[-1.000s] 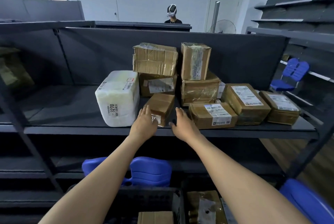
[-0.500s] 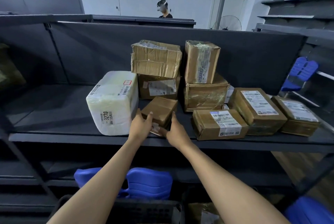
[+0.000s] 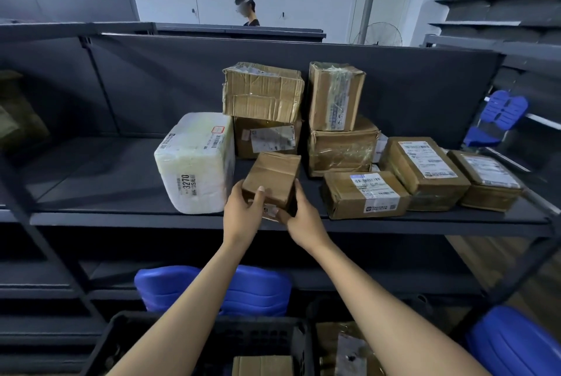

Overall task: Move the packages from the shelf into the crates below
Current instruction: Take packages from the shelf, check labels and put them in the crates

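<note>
**Finally got a grip on the small box**

Starting closest in: black crate down low, below the white parcel and a touch to its right, with one brown package already lying in the bottom. Plenty left to shift, by the look of it.

Up from there, left hand and right hand. A second ago: flat, open, stopped just short of the cardboard. Now wrapped round the small brown box from both sides, just right of the white parcel, at the front lip of the shelf. Left thumb laid over the top face, right fingers curled round the other side. Nothing else held.

Looks tipped, near end poking over the lip. Can't tell if fully clear of the shelf yet. Reads as reach done and grasp made, so probably lift out and lower into the crate next.

Further back: flat labelled box well right of the white parcel, first cardboard stack just behind and right of it, second stack further right again. All untouched.

Way beyond the white parcel, past the back panel: another person.
</note>
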Tool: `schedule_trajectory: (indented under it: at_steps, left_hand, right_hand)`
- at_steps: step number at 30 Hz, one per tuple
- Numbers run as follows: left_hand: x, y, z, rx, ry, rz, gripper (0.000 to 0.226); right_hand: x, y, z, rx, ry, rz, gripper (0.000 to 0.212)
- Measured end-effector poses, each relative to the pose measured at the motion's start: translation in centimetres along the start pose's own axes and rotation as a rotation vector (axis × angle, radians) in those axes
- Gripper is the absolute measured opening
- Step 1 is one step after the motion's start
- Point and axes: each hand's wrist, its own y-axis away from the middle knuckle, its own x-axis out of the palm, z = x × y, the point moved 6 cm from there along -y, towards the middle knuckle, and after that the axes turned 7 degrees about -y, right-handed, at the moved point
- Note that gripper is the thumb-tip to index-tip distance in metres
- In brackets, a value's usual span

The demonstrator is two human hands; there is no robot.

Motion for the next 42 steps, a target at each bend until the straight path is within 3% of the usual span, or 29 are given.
schedule_trajectory:
  at_steps: [10,13,21,29,32,35,39,42]
  left_hand:
    - [-0.7,9.6,-0.5,-0.015,0.198,0.005,0.046]
    - [-0.2,12.2,-0.7,-0.016,0.203,-0.006,0.043]
    - [3.4,21.1,-3.2,-0.01,0.248,-0.027,0.05]
    - [6.4,27.5,-6.0,-0.186,0.502,0.051,0.05]
    - [7.1,29.4,-6.8,-0.224,0.536,0.12,0.063]
    - [6.9,30.3,-7.4,-0.233,0.518,0.135,0.078]
    - [5.9,30.8,-8.3,-0.179,0.415,0.068,0.06]
    - [5.3,31.3,-9.0,-0.094,0.273,0.034,0.072]
  right_hand:
    - [-2.0,8.8,1.6,0.011,-0.238,-0.001,0.071]
    - [-3.1,11.0,1.1,0.01,-0.347,0.02,0.06]
    - [-9.0,17.1,-0.8,0.059,-0.488,-0.124,0.045]
    - [-15.3,23.7,-2.8,0.112,-0.594,-0.147,0.048]
    - [-16.5,25.5,-2.6,0.084,-0.587,-0.134,0.047]
    - [-17.2,26.4,-2.2,0.08,-0.6,-0.109,0.034]
    - [-17.4,26.9,-1.3,0.079,-0.534,-0.062,0.028]
    - [-17.2,26.6,0.0,0.106,-0.497,-0.039,0.028]
